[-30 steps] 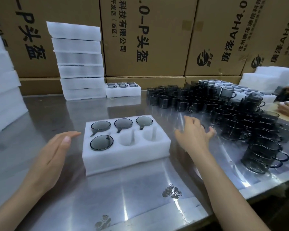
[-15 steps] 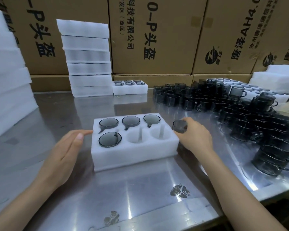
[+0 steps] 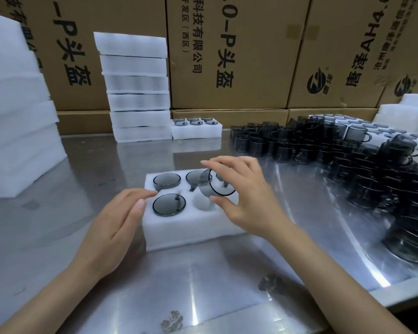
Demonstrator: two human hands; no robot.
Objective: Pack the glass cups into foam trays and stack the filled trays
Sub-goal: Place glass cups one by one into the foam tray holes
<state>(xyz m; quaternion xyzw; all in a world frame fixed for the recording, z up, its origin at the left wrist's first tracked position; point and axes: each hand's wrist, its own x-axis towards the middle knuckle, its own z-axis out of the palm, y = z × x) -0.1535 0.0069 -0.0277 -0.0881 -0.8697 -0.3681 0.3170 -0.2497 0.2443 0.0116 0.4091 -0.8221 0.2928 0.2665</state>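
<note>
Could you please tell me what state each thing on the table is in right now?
Near foam tray: four slots filled, front middle slot open, last slot hidden by the hand.
Held cup: tilted, above the tray.
Right hand: pinches the held cup.
Left hand: fingers straight, resting on the tray's left edge.
Far foam tray: full, six cups.
Tray stack: six high.
Loose cups: unpacked, some stacked.

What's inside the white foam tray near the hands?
The foam tray holds four cups, like this one, plus an empty hole. The right hand covers the last hole.
</note>
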